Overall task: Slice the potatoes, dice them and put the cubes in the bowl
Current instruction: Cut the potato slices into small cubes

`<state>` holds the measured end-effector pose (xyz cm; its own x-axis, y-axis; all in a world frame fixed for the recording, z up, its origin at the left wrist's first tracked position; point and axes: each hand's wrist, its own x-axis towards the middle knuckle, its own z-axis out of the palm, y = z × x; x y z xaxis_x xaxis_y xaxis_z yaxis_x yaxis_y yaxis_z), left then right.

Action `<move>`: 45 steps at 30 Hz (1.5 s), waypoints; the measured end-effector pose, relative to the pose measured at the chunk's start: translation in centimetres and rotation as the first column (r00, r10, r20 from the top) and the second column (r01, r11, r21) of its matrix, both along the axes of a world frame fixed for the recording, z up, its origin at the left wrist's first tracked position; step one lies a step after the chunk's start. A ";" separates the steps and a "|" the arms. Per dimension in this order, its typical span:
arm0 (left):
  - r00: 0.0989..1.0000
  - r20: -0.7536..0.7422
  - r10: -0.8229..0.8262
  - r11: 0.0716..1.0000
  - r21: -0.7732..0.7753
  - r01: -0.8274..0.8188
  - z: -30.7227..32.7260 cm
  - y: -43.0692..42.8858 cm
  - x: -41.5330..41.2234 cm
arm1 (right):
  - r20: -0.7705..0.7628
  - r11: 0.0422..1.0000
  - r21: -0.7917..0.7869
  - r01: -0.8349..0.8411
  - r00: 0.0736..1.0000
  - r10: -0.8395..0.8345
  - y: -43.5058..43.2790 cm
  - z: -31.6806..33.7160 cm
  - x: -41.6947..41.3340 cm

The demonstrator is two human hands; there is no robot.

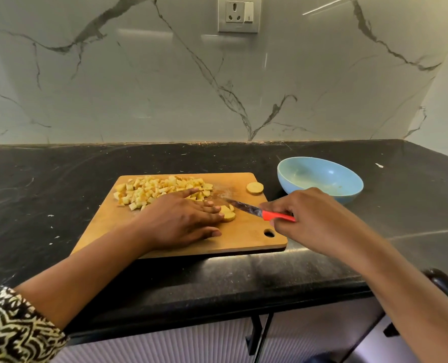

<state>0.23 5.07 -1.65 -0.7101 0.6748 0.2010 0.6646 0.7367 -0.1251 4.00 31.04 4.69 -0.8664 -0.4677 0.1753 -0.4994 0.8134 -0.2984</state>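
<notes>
Both hands work: my left hand (188, 218) lies flat, fingers straight, pressing potato slices (228, 214) onto the cutting board (243, 242); my right hand (305, 213) grips the red-handled knife (259, 212), blade touching that stack beside the fingertips. If the slices slide, the edge could nick a finger. Cubes (162, 191) sit heaped farther back; the blue bowl (319, 176) to the right holds none. No writing is readable.

Left hand (183, 218) flat, fingers straight; right hand (304, 213) tight around knife (259, 211)
</notes>
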 end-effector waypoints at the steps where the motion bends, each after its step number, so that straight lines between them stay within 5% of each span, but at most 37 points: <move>1: 1.000 0.002 0.002 1.000 -0.008 -0.002 0.0 0.0 -0.1 | 0.001 1.000 0.002 -0.009 1.000 0.009 -0.1 -0.2 -0.2; 23: 0.999 -0.041 -0.019 0.998 -0.059 0.016 0.3 0.5 0.3 | 0.184 0.969 0.237 -0.071 0.983 0.027 2.6 1.8 0.1; 26: 0.999 -0.036 -0.006 0.998 -0.059 0.004 0.3 0.5 0.3 | 0.198 0.989 0.138 -0.053 0.980 0.025 3.6 2.1 0.3; 34: 0.999 -0.007 0.052 0.993 -0.103 -0.052 0.5 0.2 0.5 | 0.057 0.999 -0.010 -0.053 0.997 0.053 0.0 -0.7 -0.7; 45: 0.993 0.015 0.120 0.971 -0.212 -0.114 1.2 0.9 0.6 | -0.047 0.985 0.139 -0.101 0.993 0.109 -2.1 -2.5 -1.2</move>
<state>0.84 5.96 -0.46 -0.7901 0.6115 0.0425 0.5806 0.7688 -0.2682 2.80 28.90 2.18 -0.8022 -0.5781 0.1492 -0.5965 0.7869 -0.1581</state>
